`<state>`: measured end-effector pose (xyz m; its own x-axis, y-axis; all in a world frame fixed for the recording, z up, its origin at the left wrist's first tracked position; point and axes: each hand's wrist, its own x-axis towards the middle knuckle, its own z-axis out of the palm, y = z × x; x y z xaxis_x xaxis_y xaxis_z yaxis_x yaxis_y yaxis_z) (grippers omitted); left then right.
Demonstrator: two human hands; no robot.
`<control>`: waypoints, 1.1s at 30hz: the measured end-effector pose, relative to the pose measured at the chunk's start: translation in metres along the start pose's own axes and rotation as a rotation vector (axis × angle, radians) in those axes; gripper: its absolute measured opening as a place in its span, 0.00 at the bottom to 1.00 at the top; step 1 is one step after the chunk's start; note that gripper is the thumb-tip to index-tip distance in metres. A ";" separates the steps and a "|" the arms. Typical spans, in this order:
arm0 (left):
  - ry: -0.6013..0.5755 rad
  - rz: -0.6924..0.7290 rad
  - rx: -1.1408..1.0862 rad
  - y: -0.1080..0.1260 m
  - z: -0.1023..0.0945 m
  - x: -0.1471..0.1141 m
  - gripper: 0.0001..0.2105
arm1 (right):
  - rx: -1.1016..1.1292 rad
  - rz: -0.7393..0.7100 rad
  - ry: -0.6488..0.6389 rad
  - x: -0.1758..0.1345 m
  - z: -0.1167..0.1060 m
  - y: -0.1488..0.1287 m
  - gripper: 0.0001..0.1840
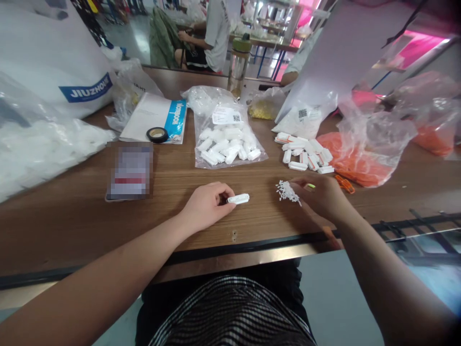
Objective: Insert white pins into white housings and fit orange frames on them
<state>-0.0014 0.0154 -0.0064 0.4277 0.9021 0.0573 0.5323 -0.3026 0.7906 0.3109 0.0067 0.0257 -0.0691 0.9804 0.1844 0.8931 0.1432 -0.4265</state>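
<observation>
My left hand (211, 204) is closed around one end of a small white plastic block (239, 198), whose upper face shows a row of small openings. It holds the block low over the wooden table. My right hand (319, 192) is at the right edge of a loose pile of tiny white plastic pieces (287, 191), its fingers bent together. What lies between those fingertips is hidden. A small yellow-green piece (311, 186) shows against the right hand; I cannot make out its kind. Behind the right hand lies a heap of white blocks (308, 153), some with orange strips.
A clear bag of white blocks (228, 144) lies mid-table. Orange parts fill a bag (360, 158) at right, with loose orange pieces (345, 184) before it. Leftward are a phone (130, 170), black tape roll (157, 134), notebook (154, 117) and large white bag (46, 129). A bottle (238, 65) stands behind.
</observation>
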 end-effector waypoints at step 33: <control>-0.002 0.004 0.031 0.000 -0.001 0.000 0.05 | -0.066 0.104 -0.064 -0.008 -0.005 0.053 0.11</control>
<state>-0.0022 0.0163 -0.0057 0.4316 0.9001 0.0589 0.5532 -0.3157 0.7709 0.3608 0.0058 0.0066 -0.0012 0.9964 0.0842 0.9239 0.0333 -0.3811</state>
